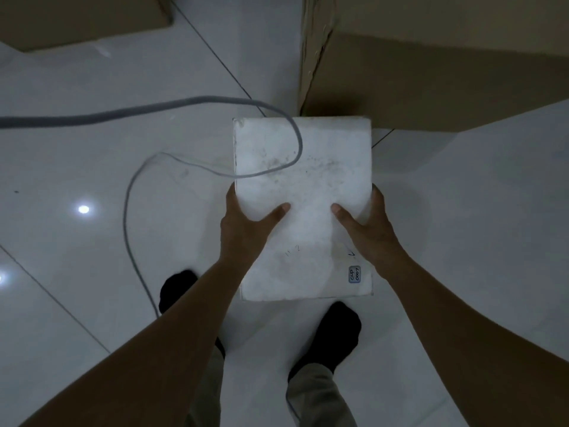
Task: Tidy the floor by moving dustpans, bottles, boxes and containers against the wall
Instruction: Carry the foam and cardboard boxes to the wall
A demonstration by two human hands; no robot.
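White box (303, 167) is gripped at both long sides, apparently carried off the floor (92, 257) above the feet, its far edge just short of the large cardboard box (431, 72). Left hand (246, 223) is curled round the left edge, thumb laid on top; right hand (366, 223) mirrors it on the right edge, thumb on top, fingers hidden underneath. A small label (354, 274) is seen at the near right corner. A grey cable (132, 112) loops across the box's far left part; whether it rests on the lid or hangs in front cannot be told. Step judged: box to be carried to the wall, which is not in view. The box is best kept level, the cable cleared or stepped round so nothing is snagged, and the box set down flush beside the cardboard rather than dropped. A second cardboard box (77, 16) sits far left.
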